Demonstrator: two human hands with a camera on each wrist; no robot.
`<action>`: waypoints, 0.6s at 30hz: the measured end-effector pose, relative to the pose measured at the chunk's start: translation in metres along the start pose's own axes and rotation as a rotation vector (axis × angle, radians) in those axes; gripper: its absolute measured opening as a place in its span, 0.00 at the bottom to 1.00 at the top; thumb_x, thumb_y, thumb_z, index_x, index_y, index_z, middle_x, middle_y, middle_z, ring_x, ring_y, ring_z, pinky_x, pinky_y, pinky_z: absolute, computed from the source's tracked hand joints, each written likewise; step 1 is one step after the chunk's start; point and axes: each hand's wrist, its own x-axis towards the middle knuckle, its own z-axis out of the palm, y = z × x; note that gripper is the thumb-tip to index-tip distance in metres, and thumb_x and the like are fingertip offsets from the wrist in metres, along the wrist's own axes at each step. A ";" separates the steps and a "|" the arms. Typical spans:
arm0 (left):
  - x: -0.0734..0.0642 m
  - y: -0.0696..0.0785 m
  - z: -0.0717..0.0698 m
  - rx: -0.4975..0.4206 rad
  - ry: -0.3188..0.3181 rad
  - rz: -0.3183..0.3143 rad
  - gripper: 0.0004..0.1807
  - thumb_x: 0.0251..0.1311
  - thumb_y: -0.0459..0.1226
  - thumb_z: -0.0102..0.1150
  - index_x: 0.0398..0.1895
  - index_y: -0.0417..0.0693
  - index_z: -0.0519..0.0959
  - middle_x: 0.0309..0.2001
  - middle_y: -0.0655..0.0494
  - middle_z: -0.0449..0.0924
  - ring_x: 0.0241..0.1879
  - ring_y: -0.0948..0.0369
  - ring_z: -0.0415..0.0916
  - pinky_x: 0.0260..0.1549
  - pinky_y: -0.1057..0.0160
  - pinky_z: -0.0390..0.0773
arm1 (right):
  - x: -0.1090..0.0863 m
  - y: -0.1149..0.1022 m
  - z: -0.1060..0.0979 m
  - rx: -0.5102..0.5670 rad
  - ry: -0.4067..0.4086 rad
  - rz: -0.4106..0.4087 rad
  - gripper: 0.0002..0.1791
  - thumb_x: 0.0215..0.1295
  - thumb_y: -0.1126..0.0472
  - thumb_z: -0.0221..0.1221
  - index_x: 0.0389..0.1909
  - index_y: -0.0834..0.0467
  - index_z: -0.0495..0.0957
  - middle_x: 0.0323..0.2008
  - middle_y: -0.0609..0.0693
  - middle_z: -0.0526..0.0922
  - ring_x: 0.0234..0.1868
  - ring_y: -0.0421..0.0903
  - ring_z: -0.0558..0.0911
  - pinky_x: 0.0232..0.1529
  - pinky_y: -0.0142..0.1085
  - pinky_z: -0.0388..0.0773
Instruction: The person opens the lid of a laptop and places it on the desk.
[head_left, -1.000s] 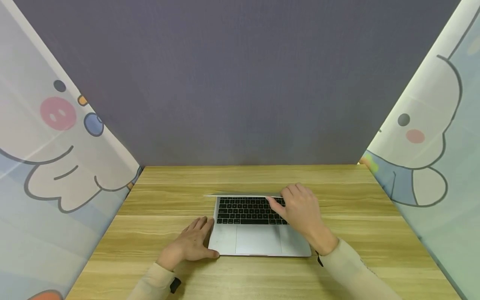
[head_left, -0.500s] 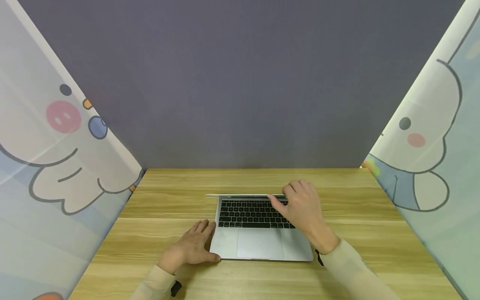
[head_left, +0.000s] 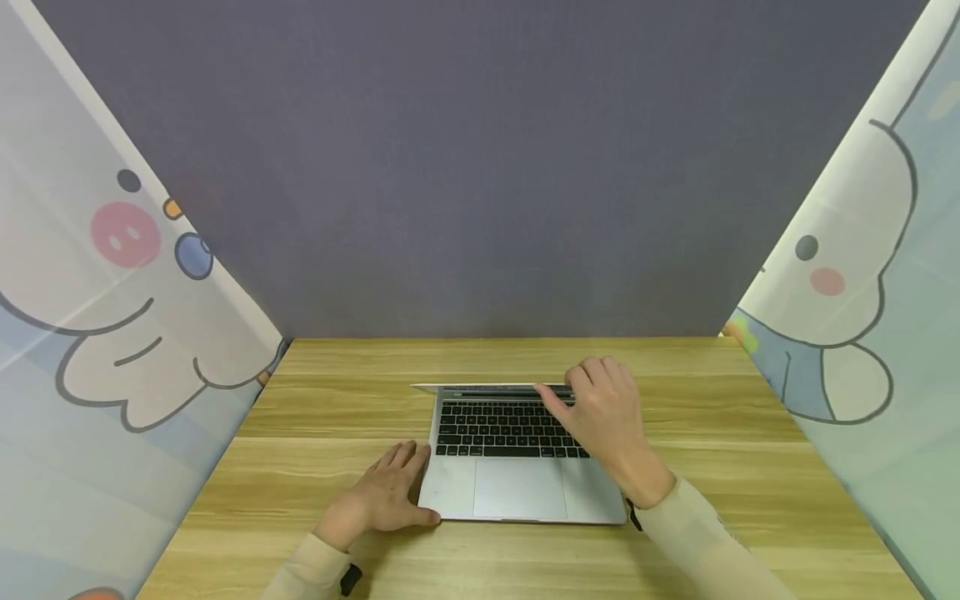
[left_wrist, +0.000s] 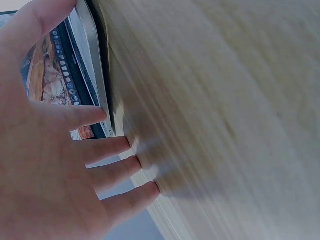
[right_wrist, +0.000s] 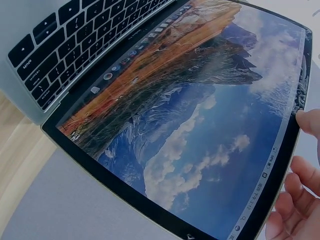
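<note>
A silver laptop point(head_left: 519, 489) sits on the wooden table, its black keyboard point(head_left: 495, 429) facing up. Its lid point(head_left: 487, 387) is raised and seen almost edge-on from the head. In the right wrist view the lit screen point(right_wrist: 175, 125) shows a mountain and clouds. My right hand point(head_left: 606, 421) pinches the lid's upper edge near the right corner, thumb on the screen side and fingers behind. Along the base's left side lies my left hand point(head_left: 384, 493), fingers spread and fairly straight, thumb at the front left corner. In the left wrist view its fingertips point(left_wrist: 150, 189) rest on the table.
The wooden table point(head_left: 315, 392) runs back to a grey upright panel point(head_left: 480, 167). Light curtains with cartoon animals border it, a left curtain point(head_left: 67, 275) and a right curtain point(head_left: 862, 300).
The lid has tilted further back with my right hand on its edge; a strip of screen and the hinge area now show. My left hand stays beside the base. The head view has shifted slightly.
</note>
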 end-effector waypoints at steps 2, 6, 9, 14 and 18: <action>0.000 0.000 0.000 -0.001 -0.003 0.000 0.61 0.48 0.65 0.70 0.78 0.38 0.58 0.76 0.32 0.54 0.74 0.33 0.52 0.69 0.34 0.57 | 0.001 -0.001 -0.001 -0.006 -0.002 -0.002 0.29 0.69 0.41 0.59 0.19 0.62 0.79 0.22 0.56 0.79 0.23 0.56 0.76 0.24 0.46 0.74; 0.000 0.000 0.000 0.000 -0.004 0.001 0.61 0.49 0.65 0.70 0.78 0.38 0.58 0.76 0.32 0.54 0.74 0.33 0.51 0.69 0.34 0.57 | 0.003 -0.002 -0.001 -0.017 0.011 -0.005 0.26 0.66 0.44 0.63 0.20 0.63 0.80 0.23 0.56 0.81 0.24 0.56 0.78 0.25 0.47 0.76; 0.000 0.001 -0.001 -0.004 -0.006 -0.002 0.61 0.49 0.65 0.70 0.78 0.38 0.58 0.76 0.32 0.54 0.75 0.34 0.51 0.70 0.34 0.57 | 0.005 -0.003 0.001 -0.018 0.035 0.000 0.24 0.63 0.46 0.66 0.21 0.64 0.81 0.23 0.57 0.82 0.24 0.57 0.78 0.25 0.47 0.76; 0.000 0.001 -0.001 -0.008 -0.010 -0.003 0.62 0.49 0.65 0.70 0.78 0.38 0.58 0.76 0.32 0.54 0.75 0.34 0.51 0.70 0.34 0.56 | 0.006 -0.005 0.004 -0.021 0.062 0.019 0.23 0.60 0.47 0.67 0.22 0.64 0.80 0.23 0.58 0.81 0.24 0.58 0.77 0.25 0.48 0.75; 0.000 0.000 -0.001 -0.005 -0.011 -0.008 0.62 0.48 0.65 0.70 0.78 0.38 0.57 0.76 0.32 0.53 0.75 0.34 0.50 0.70 0.35 0.56 | 0.007 -0.006 0.005 -0.051 0.045 0.035 0.23 0.62 0.46 0.66 0.23 0.64 0.80 0.24 0.58 0.81 0.25 0.58 0.77 0.25 0.49 0.75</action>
